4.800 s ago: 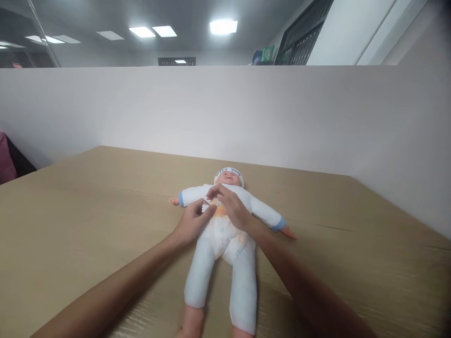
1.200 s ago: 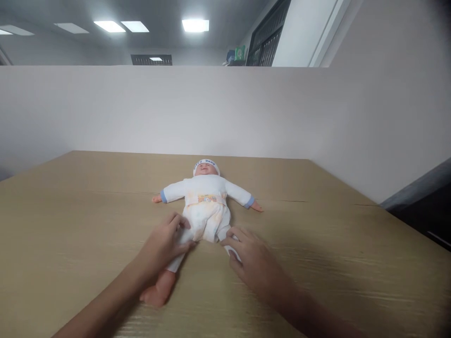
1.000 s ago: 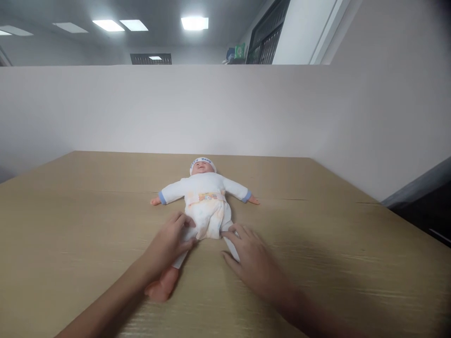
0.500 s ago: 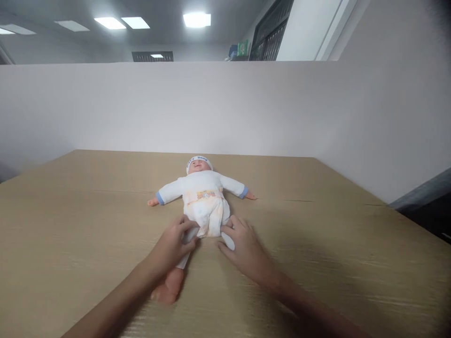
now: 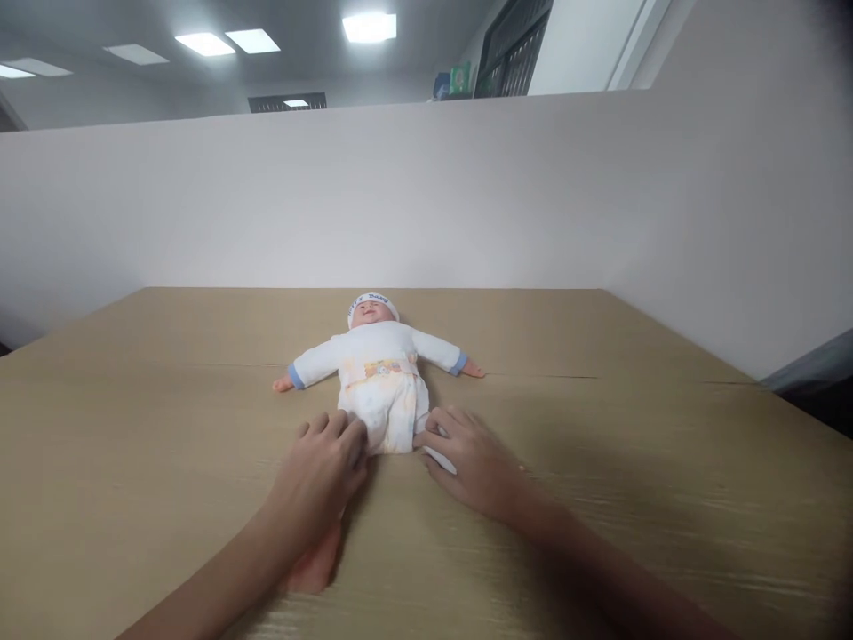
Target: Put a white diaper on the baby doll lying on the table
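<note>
A baby doll (image 5: 377,340) lies on its back on the table, head away from me, arms spread out to both sides. It has white clothes with blue cuffs and a white headband with lettering. Around its hips is a white diaper (image 5: 393,407) with a coloured print across the waistband. My left hand (image 5: 326,467) is closed at the diaper's left leg edge, over the doll's leg; its fingertips are hidden. At the right leg edge, my right hand (image 5: 466,458) has its fingers bent on the diaper, with white leg cloth showing between thumb and fingers.
The wooden table (image 5: 166,427) has a seam running across it behind the doll's hips. A pale partition wall (image 5: 299,200) rises along the far edge. Something dark (image 5: 817,382) stands beyond the right edge.
My left hand has turned over, its back now up and its fingertips out of sight. My right hand stays at the other leg edge, shifted slightly. The view has moved a little.
</note>
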`<state>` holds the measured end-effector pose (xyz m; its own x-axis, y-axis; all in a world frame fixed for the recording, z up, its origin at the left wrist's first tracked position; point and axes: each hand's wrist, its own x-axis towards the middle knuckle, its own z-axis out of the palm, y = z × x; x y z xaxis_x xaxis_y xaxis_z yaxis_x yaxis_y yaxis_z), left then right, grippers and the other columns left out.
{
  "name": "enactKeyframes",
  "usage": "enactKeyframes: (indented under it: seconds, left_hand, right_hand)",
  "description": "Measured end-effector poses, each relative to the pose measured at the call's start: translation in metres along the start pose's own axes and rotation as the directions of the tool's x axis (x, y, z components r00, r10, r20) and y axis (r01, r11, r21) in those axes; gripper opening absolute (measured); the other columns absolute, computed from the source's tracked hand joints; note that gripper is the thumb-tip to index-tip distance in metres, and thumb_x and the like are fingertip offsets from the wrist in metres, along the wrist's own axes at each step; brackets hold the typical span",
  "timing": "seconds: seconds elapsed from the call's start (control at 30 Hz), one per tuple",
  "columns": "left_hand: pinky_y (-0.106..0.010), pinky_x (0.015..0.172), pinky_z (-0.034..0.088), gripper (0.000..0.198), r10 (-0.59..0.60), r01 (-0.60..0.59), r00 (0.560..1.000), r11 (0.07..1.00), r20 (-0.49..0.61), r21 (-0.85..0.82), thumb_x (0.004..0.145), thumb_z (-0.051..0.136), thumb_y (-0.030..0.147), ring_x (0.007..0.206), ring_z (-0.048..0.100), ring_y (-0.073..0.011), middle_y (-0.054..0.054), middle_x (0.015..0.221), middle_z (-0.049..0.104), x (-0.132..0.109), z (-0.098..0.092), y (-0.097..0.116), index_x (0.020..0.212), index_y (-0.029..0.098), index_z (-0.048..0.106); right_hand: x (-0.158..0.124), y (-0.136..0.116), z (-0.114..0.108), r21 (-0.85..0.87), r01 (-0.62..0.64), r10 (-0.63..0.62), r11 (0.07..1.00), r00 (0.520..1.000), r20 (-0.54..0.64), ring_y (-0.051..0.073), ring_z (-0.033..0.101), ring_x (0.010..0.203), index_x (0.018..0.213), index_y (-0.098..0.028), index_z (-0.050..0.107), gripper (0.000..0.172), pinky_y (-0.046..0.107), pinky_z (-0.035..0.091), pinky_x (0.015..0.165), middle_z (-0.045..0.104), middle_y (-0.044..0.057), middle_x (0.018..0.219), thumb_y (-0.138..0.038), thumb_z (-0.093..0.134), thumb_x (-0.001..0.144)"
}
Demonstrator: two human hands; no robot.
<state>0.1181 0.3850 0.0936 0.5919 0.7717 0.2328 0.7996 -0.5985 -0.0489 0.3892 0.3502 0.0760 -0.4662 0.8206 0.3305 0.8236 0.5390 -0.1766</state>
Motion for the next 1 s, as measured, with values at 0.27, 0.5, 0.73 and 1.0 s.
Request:
enactKeyframes:
  seconds: [0.27, 0.5, 0.73, 1.0]
  left_hand:
    - [-0.041, 0.075, 0.035, 0.023, -0.086, 0.080, 0.995, 0.993, -0.059, -0.087, 0.100, 0.071, 0.041, 0.086, 0.059, -0.0325, -0.009, 0.092, 0.072, 0.006, 0.003, 0.014, 0.083, 0.025, 0.074]
    - [-0.044, 0.086, 0.040, 0.020, -0.179, 0.138, 0.980, 0.930, -0.091, -0.339, 0.101, 0.069, 0.039, 0.094, 0.058, -0.0304, -0.008, 0.103, 0.072, 0.010, 0.013, 0.009, 0.089, 0.023, 0.073]
    - [-0.043, 0.092, 0.043, 0.023, -0.084, 0.003, 0.990, 0.811, -0.111, -0.585, 0.108, 0.059, 0.041, 0.100, 0.054, -0.0290, -0.007, 0.113, 0.073, 0.003, 0.015, -0.003, 0.095, 0.025, 0.070]
    - [-0.041, 0.087, 0.044, 0.033, -0.151, 0.095, 0.988, 0.768, -0.035, -0.633, 0.109, 0.056, 0.048, 0.098, 0.053, -0.0288, -0.006, 0.092, 0.064, 0.001, 0.020, -0.002, 0.087, 0.023, 0.061]
  right_hand:
    - [0.003, -0.002, -0.006, 0.078, -0.013, 0.011, 0.997, 1.000, 0.023, 0.025, 0.057, 0.104, 0.112, -0.025, 0.072, 0.018, 0.040, 0.046, 0.092, 0.066, 0.006, 0.115, -0.013, 0.064, 0.101]
    - [0.002, -0.005, -0.008, 0.060, -0.022, 0.021, 0.998, 1.000, 0.021, 0.026, 0.057, 0.106, 0.110, -0.024, 0.073, 0.014, 0.041, 0.048, 0.093, 0.067, 0.007, 0.117, -0.015, 0.065, 0.102]
    - [-0.008, -0.006, -0.009, 0.149, 0.024, -0.014, 0.988, 0.998, -0.062, 0.028, 0.058, 0.120, 0.115, -0.024, 0.068, 0.031, 0.045, 0.048, 0.106, 0.071, 0.005, 0.138, -0.001, 0.056, 0.099]
    - [-0.007, -0.001, 0.000, 0.427, -0.180, 0.204, 0.886, 0.979, -0.012, 0.027, 0.060, 0.120, 0.116, -0.026, 0.057, 0.036, 0.043, 0.052, 0.106, 0.068, 0.006, 0.119, 0.001, 0.058, 0.091]
